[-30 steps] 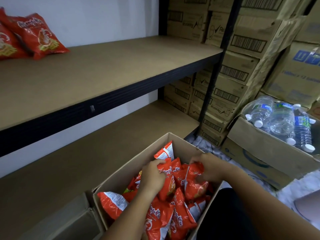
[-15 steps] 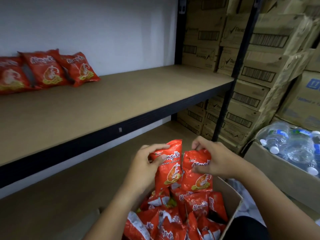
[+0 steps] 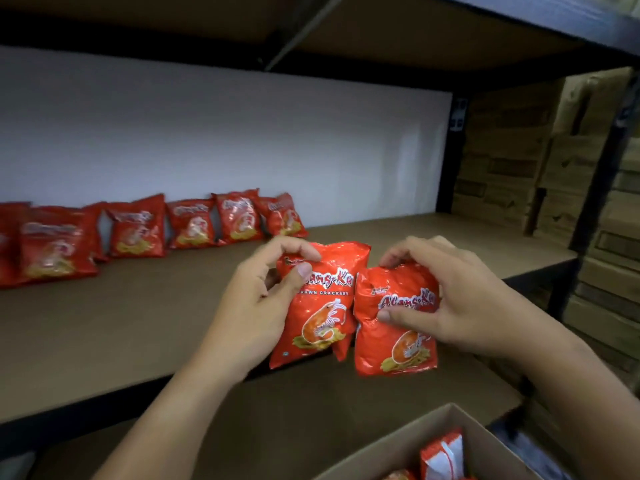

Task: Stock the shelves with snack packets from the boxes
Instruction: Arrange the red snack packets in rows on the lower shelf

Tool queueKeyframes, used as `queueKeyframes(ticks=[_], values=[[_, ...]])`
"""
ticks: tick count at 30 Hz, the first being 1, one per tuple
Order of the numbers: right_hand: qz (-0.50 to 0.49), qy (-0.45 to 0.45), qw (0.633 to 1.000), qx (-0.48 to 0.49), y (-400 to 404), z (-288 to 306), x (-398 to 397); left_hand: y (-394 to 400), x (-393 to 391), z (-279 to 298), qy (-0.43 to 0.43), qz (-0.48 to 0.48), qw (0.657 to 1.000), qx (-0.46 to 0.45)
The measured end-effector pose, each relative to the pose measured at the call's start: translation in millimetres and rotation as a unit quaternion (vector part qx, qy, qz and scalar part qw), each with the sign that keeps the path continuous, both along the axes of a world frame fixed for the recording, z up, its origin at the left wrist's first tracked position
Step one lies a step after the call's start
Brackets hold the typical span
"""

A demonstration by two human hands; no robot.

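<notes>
Between the two hands, right in front of the shelf edge, two red packets are up in the air! Left hand [image 3: 258, 306] pinches the left packet [image 3: 320, 306] at its upper corner, thumb on the front, fingers curled over the top. Right hand [image 3: 460, 299] clamps the right packet [image 3: 394, 323], thumb pressed across its front, fingers hooked over the top edge. Both packets hang upright, printed fronts to the camera, a prawn picture and "PRAWN CRACKERS" readable on the left one. Their inner edges touch, the left packet sitting a little higher than the right.

Behind the hands runs the shelf [image 3: 138, 323], a brown board with a dark front rail, bare for most of its width. Off beyond the left hand, a row of packets [image 3: 194, 223] stands along the white back wall [image 3: 242, 140], leaning against it, running out of view at the left; they're blurred. Above the hands, the underside of the next shelf [image 3: 381, 29] with a dark brace. Beyond the right hand, past the black upright [image 3: 450, 157], stacked cartons [image 3: 512, 161] fill the side, dim and soft.

Below the hands, a lower shelf board [image 3: 294, 420], and under the right forearm the open box [image 3: 415, 434], a packet [image 3: 443, 455] poking up inside it.
</notes>
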State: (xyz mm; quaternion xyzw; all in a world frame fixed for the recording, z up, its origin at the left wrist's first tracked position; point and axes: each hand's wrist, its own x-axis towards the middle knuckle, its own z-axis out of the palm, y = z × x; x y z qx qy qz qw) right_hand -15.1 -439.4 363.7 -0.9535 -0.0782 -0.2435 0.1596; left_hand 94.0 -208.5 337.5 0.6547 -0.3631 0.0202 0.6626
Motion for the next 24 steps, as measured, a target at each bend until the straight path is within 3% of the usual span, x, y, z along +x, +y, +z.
queueKeyframes(ticks=[5,8,19,24], values=[[0.035,-0.04,0.999,-0.007,49.7,15.6,47.8,52.9,17.6,16.3,0.021,0.065,0.998,-0.011],[0.061,-0.064,0.996,0.014,78.7,13.1,77.3,85.8,30.7,18.5,0.005,0.112,0.993,0.03],[0.071,-0.11,0.979,0.158,177.6,-26.1,144.8,176.8,72.7,-0.7,0.007,0.169,0.985,0.035],[0.071,-0.061,0.978,0.186,187.9,-48.1,145.8,193.5,74.4,-9.5,-0.022,0.177,0.981,0.075]])
